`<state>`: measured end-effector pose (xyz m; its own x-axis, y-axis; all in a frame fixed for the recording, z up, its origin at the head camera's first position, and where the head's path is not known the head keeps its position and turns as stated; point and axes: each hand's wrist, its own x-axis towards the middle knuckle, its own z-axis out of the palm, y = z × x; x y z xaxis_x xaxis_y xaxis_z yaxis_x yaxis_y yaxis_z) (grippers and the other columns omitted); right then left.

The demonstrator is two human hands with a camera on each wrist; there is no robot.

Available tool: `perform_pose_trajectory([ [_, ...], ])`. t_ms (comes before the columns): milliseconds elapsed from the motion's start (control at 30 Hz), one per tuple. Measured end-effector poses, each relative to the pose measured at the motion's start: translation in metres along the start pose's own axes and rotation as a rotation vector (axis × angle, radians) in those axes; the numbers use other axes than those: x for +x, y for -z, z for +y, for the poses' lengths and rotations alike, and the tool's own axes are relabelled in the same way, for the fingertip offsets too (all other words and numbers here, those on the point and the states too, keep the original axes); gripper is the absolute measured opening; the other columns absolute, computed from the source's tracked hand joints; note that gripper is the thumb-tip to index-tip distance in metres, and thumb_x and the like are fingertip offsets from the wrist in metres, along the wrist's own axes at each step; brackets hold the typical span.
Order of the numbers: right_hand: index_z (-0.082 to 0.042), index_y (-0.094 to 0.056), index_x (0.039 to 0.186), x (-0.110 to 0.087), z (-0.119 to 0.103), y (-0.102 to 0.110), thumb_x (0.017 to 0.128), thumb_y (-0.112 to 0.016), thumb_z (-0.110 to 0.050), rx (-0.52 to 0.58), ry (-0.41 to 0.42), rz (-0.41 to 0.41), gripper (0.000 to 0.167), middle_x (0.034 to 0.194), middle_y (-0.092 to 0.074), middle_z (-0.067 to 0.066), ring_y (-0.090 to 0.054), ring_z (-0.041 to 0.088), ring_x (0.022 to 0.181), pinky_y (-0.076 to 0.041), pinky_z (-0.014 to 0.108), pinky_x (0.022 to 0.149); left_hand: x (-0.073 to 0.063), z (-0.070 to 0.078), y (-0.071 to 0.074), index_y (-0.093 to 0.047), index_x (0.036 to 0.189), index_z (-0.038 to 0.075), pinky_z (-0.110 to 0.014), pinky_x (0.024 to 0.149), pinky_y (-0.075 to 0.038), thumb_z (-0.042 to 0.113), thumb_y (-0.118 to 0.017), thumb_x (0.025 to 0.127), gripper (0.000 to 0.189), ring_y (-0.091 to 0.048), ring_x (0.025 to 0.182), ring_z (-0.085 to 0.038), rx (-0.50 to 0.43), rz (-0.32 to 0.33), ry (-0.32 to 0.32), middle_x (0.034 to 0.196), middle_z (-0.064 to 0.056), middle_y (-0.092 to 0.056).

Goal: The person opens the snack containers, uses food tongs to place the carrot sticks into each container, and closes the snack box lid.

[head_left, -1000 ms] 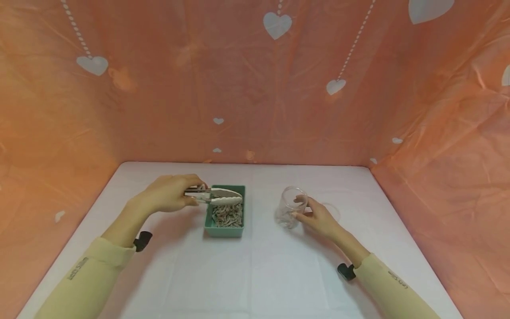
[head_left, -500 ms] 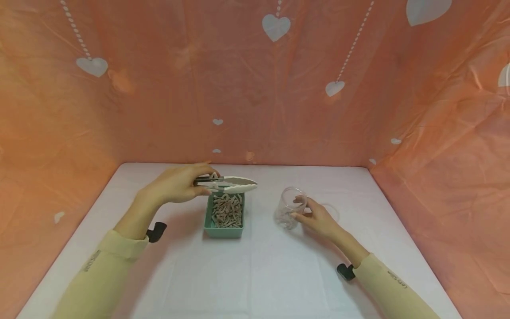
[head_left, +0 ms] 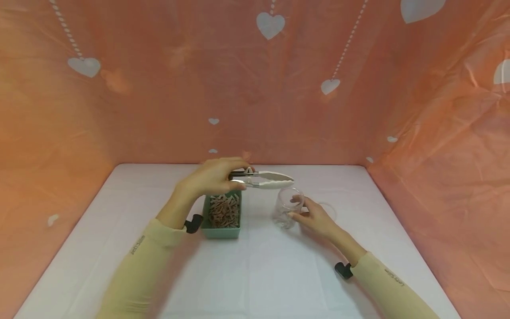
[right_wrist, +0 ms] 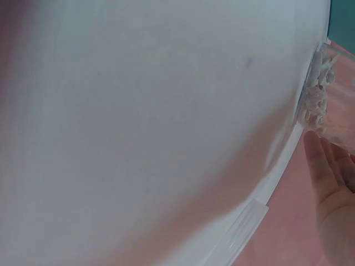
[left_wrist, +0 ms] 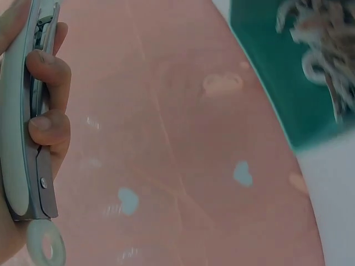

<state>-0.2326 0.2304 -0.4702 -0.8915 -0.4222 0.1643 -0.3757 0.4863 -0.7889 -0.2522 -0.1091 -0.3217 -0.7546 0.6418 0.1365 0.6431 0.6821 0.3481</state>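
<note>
My left hand (head_left: 217, 176) grips a pair of tongs (head_left: 275, 184) with pale scalloped tips, held level above the table. The tips point right and reach over the back of a clear jar (head_left: 283, 217); whether they carry a piece is too small to tell. In the left wrist view my fingers curl round the tongs' handle (left_wrist: 15, 116). My right hand (head_left: 316, 218) holds the jar by its right side, and a few pale pieces (right_wrist: 316, 100) lie at its bottom. A green box (head_left: 221, 233) full of thin brownish-grey strips (head_left: 225, 213) stands below my left hand, which hides its back edge.
A clear round lid (right_wrist: 236, 235) lies on the white table (head_left: 247, 274) to the right of the jar, partly behind my right hand in the head view. An orange sheet (head_left: 179, 110) printed with hearts encloses the table at the back and sides.
My left hand has lifted the tongs out of the green box and carried them right, up to the jar. My right hand and the jar have stayed in place.
</note>
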Motion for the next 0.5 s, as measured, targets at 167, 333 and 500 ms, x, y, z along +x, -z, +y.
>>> perform_pose_trajectory([
  [167, 0.005, -0.055, 0.137, 0.001, 0.001, -0.001, 0.097, -0.074, -0.015, -0.013, 0.002, -0.005, 0.049, 0.137, -0.061, 0.025, -0.061, 0.041, 0.125, -0.056, 0.040, 0.096, 0.016, 0.006, -0.013, -0.067, 0.134, 0.023, -0.049, 0.089, -0.052, 0.032, -0.080, 0.093, 0.044, -0.067, 0.104, -0.023, 0.003, -0.040, -0.021, 0.131, 0.001, -0.067],
  [333, 0.004, -0.056, 0.135, 0.001, 0.003, -0.001, 0.097, -0.075, -0.015, -0.023, 0.013, -0.002, 0.047, 0.136, -0.062, 0.023, -0.062, 0.039, 0.124, -0.057, 0.040, 0.095, 0.022, 0.006, -0.022, -0.069, 0.131, 0.024, -0.044, 0.084, -0.052, 0.031, -0.082, 0.091, 0.043, -0.067, 0.097, -0.020, 0.012, -0.060, -0.023, 0.122, 0.007, -0.068],
  [500, 0.004, -0.058, 0.133, 0.000, 0.004, 0.001, 0.096, -0.075, -0.016, -0.026, 0.000, 0.002, 0.046, 0.135, -0.062, 0.022, -0.063, 0.038, 0.123, -0.057, 0.039, 0.094, 0.026, 0.006, -0.027, -0.069, 0.131, 0.025, -0.041, 0.082, -0.052, 0.033, -0.082, 0.091, 0.043, -0.066, 0.097, -0.017, 0.036, -0.060, -0.038, 0.122, 0.008, -0.068],
])
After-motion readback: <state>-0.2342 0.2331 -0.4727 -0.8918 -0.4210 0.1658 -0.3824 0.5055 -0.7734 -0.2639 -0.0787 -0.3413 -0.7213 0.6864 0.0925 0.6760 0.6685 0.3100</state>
